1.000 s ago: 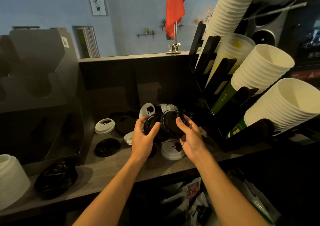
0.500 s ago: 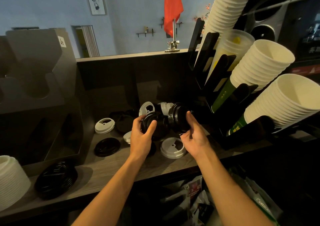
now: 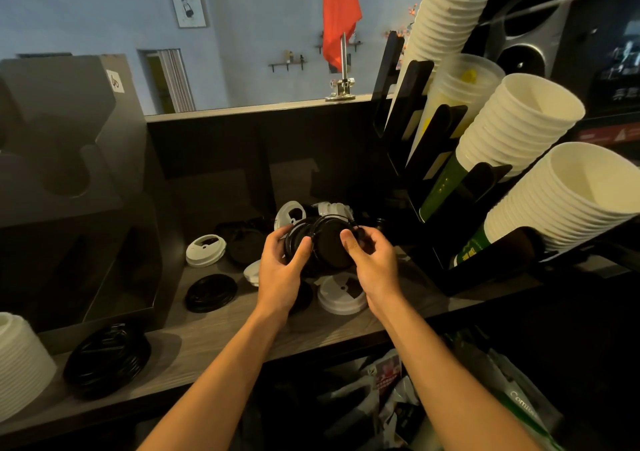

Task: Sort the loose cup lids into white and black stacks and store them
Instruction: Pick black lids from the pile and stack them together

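Holding black lids (image 3: 329, 248) above the counter (image 3: 214, 340) in left hand (image 3: 280, 272) and right hand (image 3: 374, 262), with fingers (image 3: 348, 239) curled round the rims. Nest them squarely, press edges flush, then set beside the black stack (image 3: 107, 357) at left.

The person's arms are bare as far as they can be seen. The left forearm (image 3: 221, 374) and right forearm (image 3: 443, 371) are slim and smooth, with uncovered wrists. The left hand (image 3: 277, 274) and right hand (image 3: 375, 267) are bare too, their thumbnails cut short and plain.
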